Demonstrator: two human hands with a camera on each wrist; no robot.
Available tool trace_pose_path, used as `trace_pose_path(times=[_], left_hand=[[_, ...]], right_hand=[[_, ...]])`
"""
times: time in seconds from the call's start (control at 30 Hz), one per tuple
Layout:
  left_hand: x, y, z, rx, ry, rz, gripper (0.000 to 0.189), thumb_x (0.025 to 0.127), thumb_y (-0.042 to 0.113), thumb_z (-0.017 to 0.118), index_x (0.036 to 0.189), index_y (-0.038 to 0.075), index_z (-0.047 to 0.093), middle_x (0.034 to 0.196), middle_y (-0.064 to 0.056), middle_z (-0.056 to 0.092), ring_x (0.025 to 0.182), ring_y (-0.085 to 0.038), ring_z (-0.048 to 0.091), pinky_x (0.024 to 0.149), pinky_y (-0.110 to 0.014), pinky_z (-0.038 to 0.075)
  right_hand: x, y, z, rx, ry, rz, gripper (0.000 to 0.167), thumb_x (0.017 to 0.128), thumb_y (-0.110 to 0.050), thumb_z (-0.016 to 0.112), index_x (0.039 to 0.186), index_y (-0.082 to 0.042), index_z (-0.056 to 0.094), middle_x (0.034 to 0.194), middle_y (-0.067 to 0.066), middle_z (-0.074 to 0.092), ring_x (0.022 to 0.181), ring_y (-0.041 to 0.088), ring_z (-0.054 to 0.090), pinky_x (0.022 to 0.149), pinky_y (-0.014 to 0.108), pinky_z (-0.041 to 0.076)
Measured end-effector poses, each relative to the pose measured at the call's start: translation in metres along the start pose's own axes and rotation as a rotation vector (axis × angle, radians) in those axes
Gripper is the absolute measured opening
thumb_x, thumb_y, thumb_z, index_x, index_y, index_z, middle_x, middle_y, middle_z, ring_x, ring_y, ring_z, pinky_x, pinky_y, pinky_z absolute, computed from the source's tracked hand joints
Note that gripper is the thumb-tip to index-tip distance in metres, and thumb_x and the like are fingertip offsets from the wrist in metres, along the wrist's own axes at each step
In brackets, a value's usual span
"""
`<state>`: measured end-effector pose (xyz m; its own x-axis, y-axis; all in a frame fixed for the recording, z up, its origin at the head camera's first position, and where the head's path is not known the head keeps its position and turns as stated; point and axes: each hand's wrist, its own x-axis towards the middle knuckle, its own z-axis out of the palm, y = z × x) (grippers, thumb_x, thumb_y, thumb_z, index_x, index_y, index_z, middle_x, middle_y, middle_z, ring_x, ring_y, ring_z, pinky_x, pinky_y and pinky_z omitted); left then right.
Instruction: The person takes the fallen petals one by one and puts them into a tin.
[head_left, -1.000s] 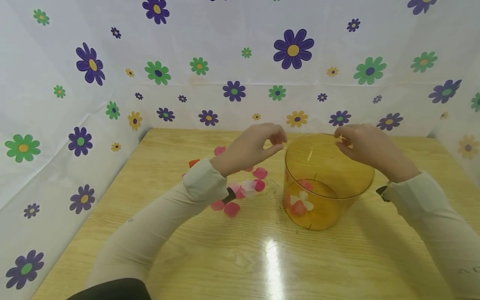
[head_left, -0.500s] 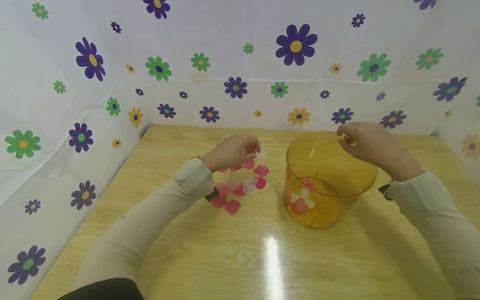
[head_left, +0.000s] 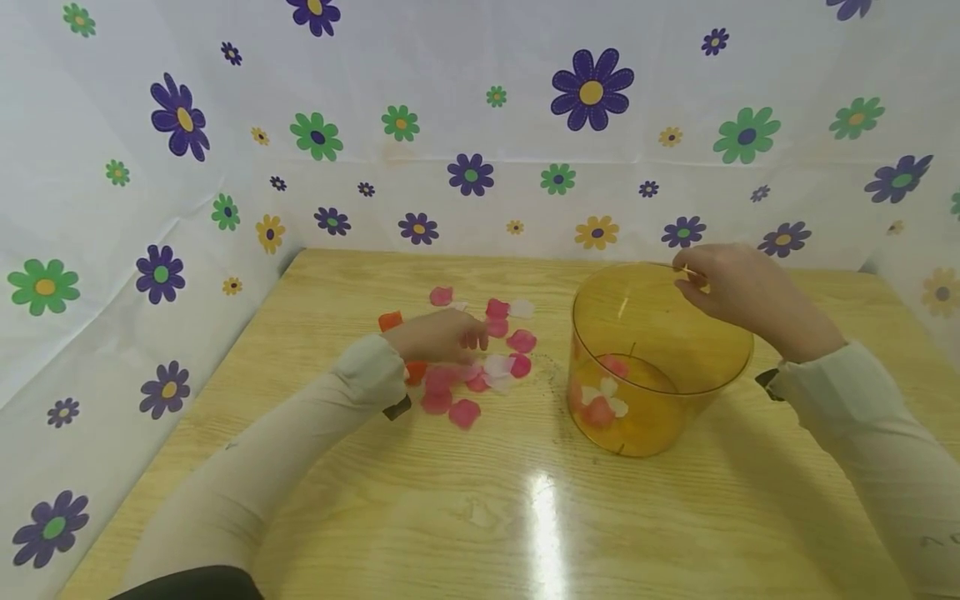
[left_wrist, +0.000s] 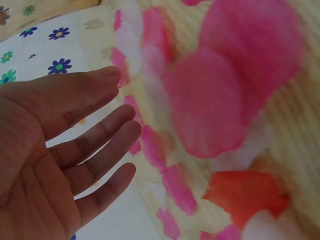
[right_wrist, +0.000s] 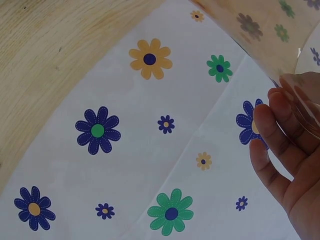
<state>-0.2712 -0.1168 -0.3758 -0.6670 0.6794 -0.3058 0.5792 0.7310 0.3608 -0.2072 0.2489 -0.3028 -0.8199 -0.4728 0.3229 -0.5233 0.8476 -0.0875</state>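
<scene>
Our left hand (head_left: 442,336) hovers low over a scatter of pink, red and white fabric petals (head_left: 480,367) on the pale wooden table (head_left: 480,517), fingers straight and loosely spread, pinching nothing; the left wrist view shows the open palm (left_wrist: 55,160) just above the petals (left_wrist: 220,100). Our right hand (head_left: 731,287) pinches the far rim, at about one o'clock, of a translucent amber plastic tub (head_left: 660,367), fingers (right_wrist: 280,135) curled against its wall (right_wrist: 270,30). The tub stands upright at three o'clock from the petal pile, near it but apart, with a few pink and white petals (head_left: 602,398) lying on its bottom. A white flower-printed sheet (head_left: 480,125) backs the table from nine to three o'clock.
</scene>
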Motion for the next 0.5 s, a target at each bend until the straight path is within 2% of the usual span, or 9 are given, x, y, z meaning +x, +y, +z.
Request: trace_pose_path(times=[0.17, 0.3, 0.5], left_hand=[[0.002, -0.008, 0.010, -0.007, 0.000, 0.008, 0.017, 0.089, 0.018, 0.063, 0.106, 0.013, 0.063, 0.105, -0.002, 0.065, 0.099, -0.019, 0.058, 0.090, -0.034, 0.050], [0.003, -0.011, 0.015, -0.023, 0.010, 0.006, 0.015, 0.088, 0.014, 0.063, 0.103, 0.012, 0.064, 0.102, -0.002, 0.065, 0.095, -0.019, 0.058, 0.090, -0.035, 0.050], [0.006, -0.013, 0.021, -0.008, 0.020, 0.018, 0.006, 0.085, 0.009, 0.064, 0.091, 0.011, 0.063, 0.085, -0.001, 0.061, 0.080, -0.018, 0.053, 0.078, -0.027, 0.049]], right_hand=[[0.001, 0.000, 0.000, -0.006, 0.009, -0.009, 0.014, 0.081, -0.003, 0.067, 0.095, -0.001, 0.064, 0.085, 0.017, 0.071, 0.070, 0.029, 0.067, 0.068, 0.044, 0.056], [0.001, 0.000, -0.001, -0.008, 0.001, -0.007, 0.014, 0.081, -0.003, 0.067, 0.095, -0.001, 0.065, 0.085, 0.017, 0.071, 0.070, 0.029, 0.067, 0.068, 0.044, 0.056], [0.001, 0.001, 0.000, -0.002, -0.006, 0.001, 0.014, 0.082, -0.004, 0.067, 0.095, -0.001, 0.065, 0.085, 0.016, 0.070, 0.070, 0.028, 0.066, 0.068, 0.043, 0.055]])
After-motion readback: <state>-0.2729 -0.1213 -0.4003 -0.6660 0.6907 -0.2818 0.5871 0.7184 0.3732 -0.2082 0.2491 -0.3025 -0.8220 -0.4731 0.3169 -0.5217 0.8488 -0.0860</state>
